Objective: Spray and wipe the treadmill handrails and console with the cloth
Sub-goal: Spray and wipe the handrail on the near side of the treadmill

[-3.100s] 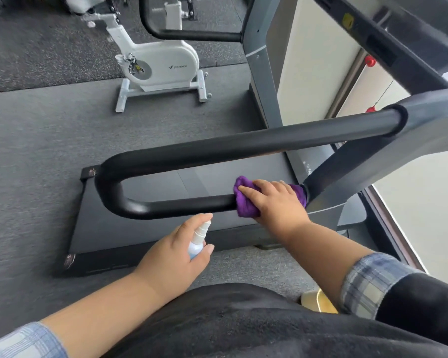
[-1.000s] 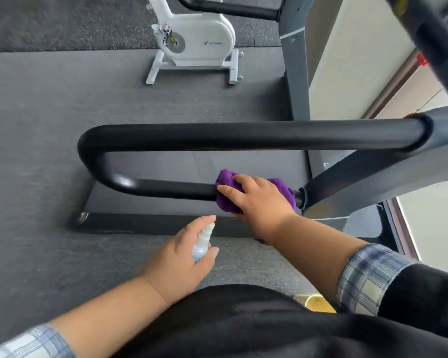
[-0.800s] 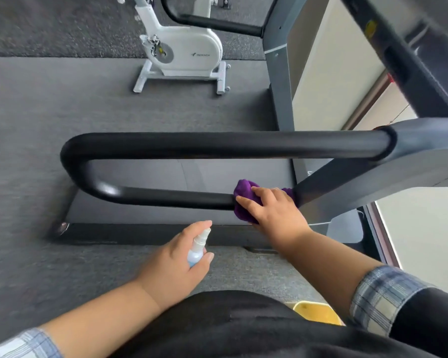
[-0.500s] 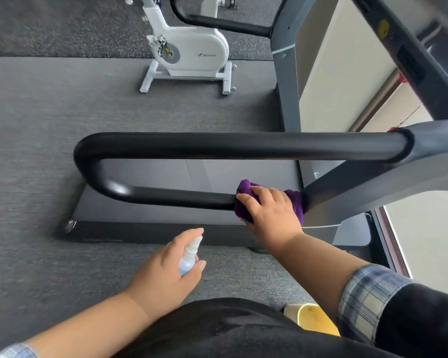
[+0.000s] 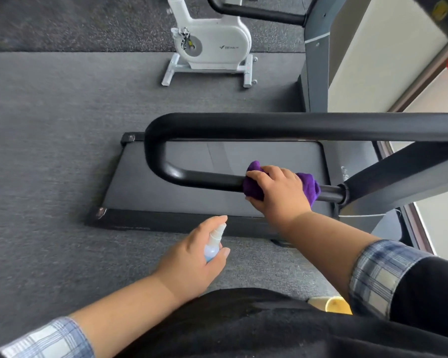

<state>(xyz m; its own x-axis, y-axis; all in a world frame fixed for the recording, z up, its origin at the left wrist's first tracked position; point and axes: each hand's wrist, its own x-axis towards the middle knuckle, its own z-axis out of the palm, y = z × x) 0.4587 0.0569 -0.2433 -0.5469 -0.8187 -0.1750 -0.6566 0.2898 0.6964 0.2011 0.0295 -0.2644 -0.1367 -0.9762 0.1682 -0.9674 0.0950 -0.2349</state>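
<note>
The black looped handrail (image 5: 282,126) of the treadmill runs across the middle of the view. Around its lower bar (image 5: 207,178) my right hand (image 5: 278,191) grips a purple cloth (image 5: 308,186), which is wrapped over the bar. A short bare stretch of bar lies between the cloth and the grey upright joint (image 5: 343,193). Below and to the left, my left hand (image 5: 194,259) holds a small pale-blue spray bottle (image 5: 214,244) with a white nozzle, away from the rail. The console is out of view.
The treadmill deck (image 5: 192,182) lies under the rail on grey carpet. A white exercise bike (image 5: 212,45) stands beyond it. A second rail and grey upright (image 5: 317,55) rise at the top right. A yellow object (image 5: 336,304) sits on the floor near my body.
My right hand has slid the cloth a little to the left along the lower bar, baring a short stretch by the joint. My left hand keeps the bottle in about the same place.
</note>
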